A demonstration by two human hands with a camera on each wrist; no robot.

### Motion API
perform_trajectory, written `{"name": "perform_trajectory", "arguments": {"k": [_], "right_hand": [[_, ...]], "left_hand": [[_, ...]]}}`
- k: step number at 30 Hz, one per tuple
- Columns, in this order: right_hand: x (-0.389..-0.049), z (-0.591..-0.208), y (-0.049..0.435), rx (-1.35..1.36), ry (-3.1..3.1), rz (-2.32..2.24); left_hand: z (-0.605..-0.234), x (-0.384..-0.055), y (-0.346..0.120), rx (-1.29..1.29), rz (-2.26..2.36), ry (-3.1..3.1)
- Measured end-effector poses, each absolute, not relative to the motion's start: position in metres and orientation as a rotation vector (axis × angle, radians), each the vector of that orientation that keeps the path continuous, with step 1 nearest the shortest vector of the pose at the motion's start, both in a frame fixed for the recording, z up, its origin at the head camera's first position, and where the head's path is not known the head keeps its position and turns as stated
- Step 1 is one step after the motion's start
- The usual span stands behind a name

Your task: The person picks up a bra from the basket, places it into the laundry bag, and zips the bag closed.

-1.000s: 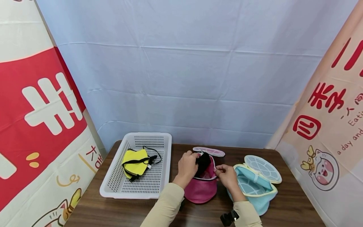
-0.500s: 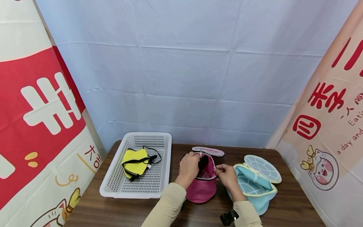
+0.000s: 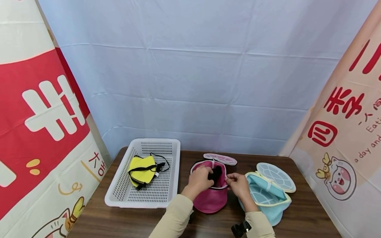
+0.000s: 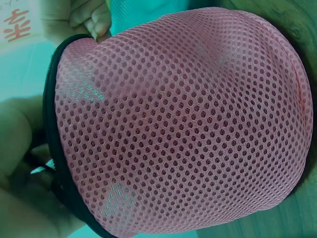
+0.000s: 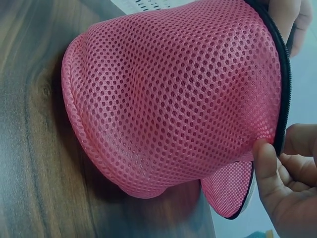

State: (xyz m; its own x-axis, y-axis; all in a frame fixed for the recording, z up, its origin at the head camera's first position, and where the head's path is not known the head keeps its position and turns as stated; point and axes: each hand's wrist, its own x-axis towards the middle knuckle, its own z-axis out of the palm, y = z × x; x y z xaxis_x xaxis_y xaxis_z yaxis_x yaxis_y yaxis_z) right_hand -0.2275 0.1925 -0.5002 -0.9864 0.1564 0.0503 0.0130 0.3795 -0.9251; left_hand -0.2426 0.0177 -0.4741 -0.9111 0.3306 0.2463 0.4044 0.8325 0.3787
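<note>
A pink mesh laundry bag (image 3: 209, 200) stands on the table, its zipped lid (image 3: 221, 159) folded back behind it. My left hand (image 3: 200, 180) reaches into the bag's mouth and holds a black cloth item (image 3: 217, 172), mostly hidden inside; its exact kind cannot be told. Dark fabric and a small white tag show between the left fingers in the left wrist view. At the right side of the mouth, my right hand (image 3: 238, 185) pinches the rim between thumb and fingers, near the black zipper (image 5: 283, 89).
To the left stands a white plastic basket (image 3: 175, 195) with a yellow cloth item (image 3: 143, 165) with black straps in it. A light blue mesh laundry bag (image 3: 269, 211) lies unzipped at the right, its lid (image 3: 275, 177) turned back. A pale blue cloth hangs behind the brown table.
My left hand first moved up over the left of the bag's mouth, then down into it, and the black cloth now sits lower inside. The right hand has stayed on the rim.
</note>
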Motion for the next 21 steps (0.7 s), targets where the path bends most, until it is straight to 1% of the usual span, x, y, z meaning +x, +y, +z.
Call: {"name": "perform_trajectory", "arguments": {"k": [7,11,15,21], "right_hand": [[-0.2269,-0.4995,0.1924,-0.165,-2.505,1.681],[-0.2269,-0.5001,0.1922,-0.161,-2.507,1.679],[-0.2274,-0.5005,0.1921,-0.157,-2.506,1.687],[-0.2282,-0.5005,0.1915,-0.155,-2.502,1.680]], "left_hand": [[-0.4704,-0.2443,0.0162,-0.801,-0.910,-2.883],[-0.4685,-0.2455,0.0180,-0.890,-0.960,-2.886],[-0.4669,-0.2468,0.0186,-0.898,-0.932,-2.930],[-0.4688,-0.2512,0.0212,-0.818,-0.803,-2.985]]}}
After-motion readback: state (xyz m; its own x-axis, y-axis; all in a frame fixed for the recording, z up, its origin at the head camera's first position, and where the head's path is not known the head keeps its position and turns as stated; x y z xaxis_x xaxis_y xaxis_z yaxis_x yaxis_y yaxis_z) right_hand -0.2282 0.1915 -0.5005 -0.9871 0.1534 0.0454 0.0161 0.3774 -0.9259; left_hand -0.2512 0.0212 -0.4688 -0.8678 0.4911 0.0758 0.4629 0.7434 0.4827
